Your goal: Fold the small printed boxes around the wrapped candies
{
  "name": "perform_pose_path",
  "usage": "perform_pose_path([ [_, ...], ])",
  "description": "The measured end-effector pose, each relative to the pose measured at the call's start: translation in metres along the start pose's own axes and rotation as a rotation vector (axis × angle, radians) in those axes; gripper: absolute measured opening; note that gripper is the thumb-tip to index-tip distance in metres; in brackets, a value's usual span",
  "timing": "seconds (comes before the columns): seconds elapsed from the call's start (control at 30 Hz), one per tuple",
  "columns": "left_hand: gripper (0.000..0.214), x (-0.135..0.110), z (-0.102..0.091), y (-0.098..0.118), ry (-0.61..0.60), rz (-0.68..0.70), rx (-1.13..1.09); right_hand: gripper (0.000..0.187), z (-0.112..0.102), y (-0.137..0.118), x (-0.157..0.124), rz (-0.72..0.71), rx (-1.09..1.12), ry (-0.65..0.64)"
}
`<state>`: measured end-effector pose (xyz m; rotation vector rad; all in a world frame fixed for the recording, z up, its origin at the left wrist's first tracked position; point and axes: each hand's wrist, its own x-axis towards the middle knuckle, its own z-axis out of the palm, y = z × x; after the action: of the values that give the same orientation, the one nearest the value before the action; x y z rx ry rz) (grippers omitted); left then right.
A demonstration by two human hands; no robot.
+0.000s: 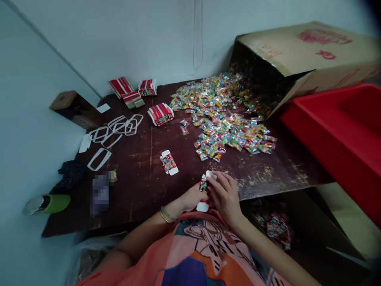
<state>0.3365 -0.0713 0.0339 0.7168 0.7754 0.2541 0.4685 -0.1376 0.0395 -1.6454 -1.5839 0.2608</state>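
Small white printed cardboard box (204,193), folded, sits clasped between my left hand (192,197) and right hand (224,194), pressed together at the table's near edge. Just beyond my hands lies a flat printed box blank (169,162). Farther right, a tipped brown cardboard carton (300,59) spills a heap of colourful wrapped candy packets (226,115); its red lettering I cannot read. Right of my hands stands a red plastic bin (342,135).

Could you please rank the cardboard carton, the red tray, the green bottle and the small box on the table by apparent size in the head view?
1. cardboard carton and red tray: similar, both cropped, unsure.
2. green bottle.
3. small box.
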Motion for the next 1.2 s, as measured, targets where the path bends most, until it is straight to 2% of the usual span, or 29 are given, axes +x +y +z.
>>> perform_pose_path([
  [0.1,0.044,-0.001,-0.005,0.003,-0.048,-0.009,0.071,0.012,-0.006,-0.004,0.009,0.115,0.177,-0.110],
  [0.2,0.028,-0.002,-0.007,0.007,-0.045,0.028,0.128,0.019,-0.015,0.002,0.023,0.162,0.361,-0.348],
  [0.27,0.019,-0.002,-0.009,0.011,-0.166,-0.037,0.189,0.022,-0.023,0.009,0.032,0.160,0.467,-0.535],
  [0.33,0.021,-0.001,-0.011,0.011,-0.319,-0.117,0.262,0.024,-0.030,0.015,0.039,0.154,0.561,-0.697],
  [0.37,0.025,0.000,-0.012,0.010,-0.349,-0.136,0.279,0.024,-0.033,0.017,0.041,0.154,0.596,-0.745],
  [0.43,0.032,0.002,-0.014,0.003,-0.302,-0.118,0.276,0.023,-0.035,0.019,0.040,0.179,0.622,-0.733],
  [0.53,0.034,0.008,-0.013,-0.014,-0.136,0.003,0.313,0.021,-0.029,0.023,0.028,0.278,0.610,-0.606],
  [0.67,0.027,0.010,-0.011,-0.029,0.013,0.153,0.498,0.024,-0.018,0.029,0.002,0.400,0.551,-0.453],
  [0.73,0.037,0.006,-0.009,-0.028,0.120,0.261,0.526,0.032,-0.017,0.032,-0.009,0.492,0.580,-0.363],
  [0.8,0.054,0.000,-0.008,-0.024,0.177,0.363,0.544,0.030,-0.020,0.035,-0.018,0.613,0.700,-0.301],
  [0.87,0.054,-0.008,-0.008,-0.019,0.116,0.382,0.605,0.029,-0.023,0.037,-0.025,0.755,0.884,-0.321],
  [1.0,0.032,-0.022,-0.005,-0.013,-0.033,0.343,0.729,0.032,-0.022,0.041,-0.034,1.004,1.229,-0.467],
  [1.03,0.025,-0.024,-0.004,-0.013,-0.032,0.347,0.741,0.033,-0.020,0.041,-0.034,1.037,1.272,-0.487],
  [1.1,0.019,-0.027,0.000,-0.016,0.054,0.378,0.728,0.035,-0.018,0.040,-0.032,1.057,1.295,-0.562],
  [1.17,0.015,-0.027,0.003,-0.021,0.162,0.393,0.631,0.036,-0.018,0.037,-0.027,1.008,1.240,-0.665],
  [1.2,0.020,-0.025,0.004,-0.024,0.180,0.375,0.551,0.035,-0.019,0.035,-0.024,0.954,1.189,-0.707],
])
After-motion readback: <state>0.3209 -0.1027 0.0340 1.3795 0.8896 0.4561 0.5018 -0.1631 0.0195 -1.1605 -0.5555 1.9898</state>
